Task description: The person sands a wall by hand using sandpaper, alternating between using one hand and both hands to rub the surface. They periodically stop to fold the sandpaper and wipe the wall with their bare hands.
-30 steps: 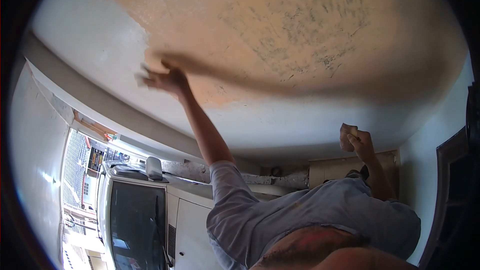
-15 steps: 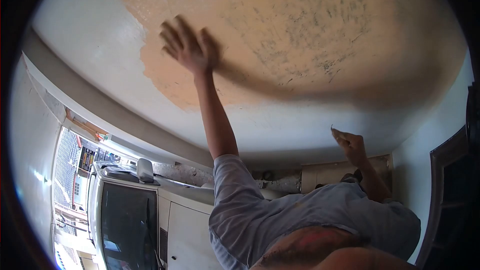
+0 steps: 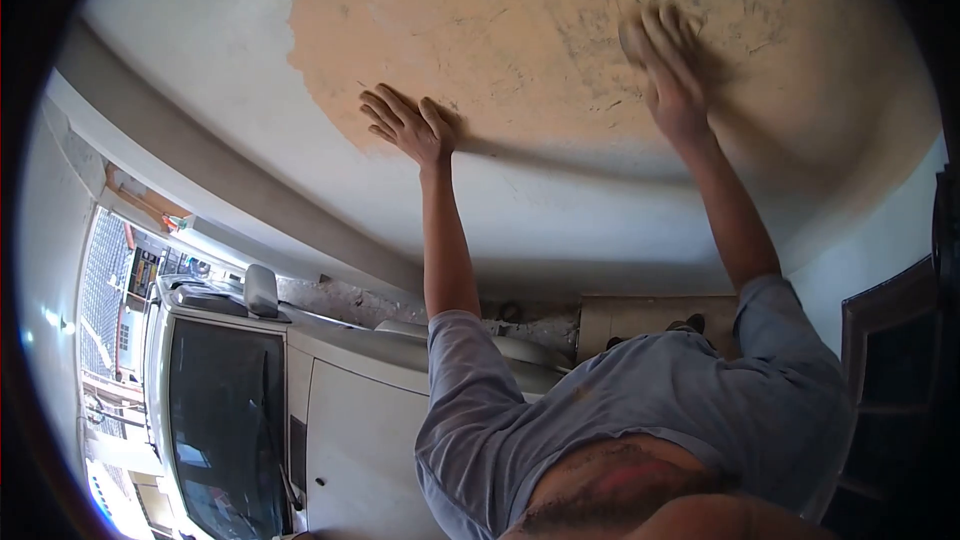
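Note:
My left hand [image 3: 410, 128] lies on the wall with its fingers spread, near the lower left edge of a tan patch [image 3: 480, 50]. Higher up and to the right, my right hand [image 3: 672, 70] is against the same patch, fingers extended and slightly blurred by motion. Neither hand shows an object in it. Dark scuffs and scratches mark the patch around my right hand. Pale wall surface [image 3: 210, 50] borders the patch on the left and below.
A white vehicle [image 3: 370, 420] with a dark windshield [image 3: 228, 430] stands at the lower left. A rounded ledge [image 3: 200, 175] runs along the wall's left side. At the right edge is a dark framed panel [image 3: 900, 360]. Shoes [image 3: 688, 324] show beyond the grey shirt [image 3: 640, 400].
My right hand has risen from beside my body onto the tan patch. My left hand has shifted down toward the patch's lower edge. The view has tilted slightly.

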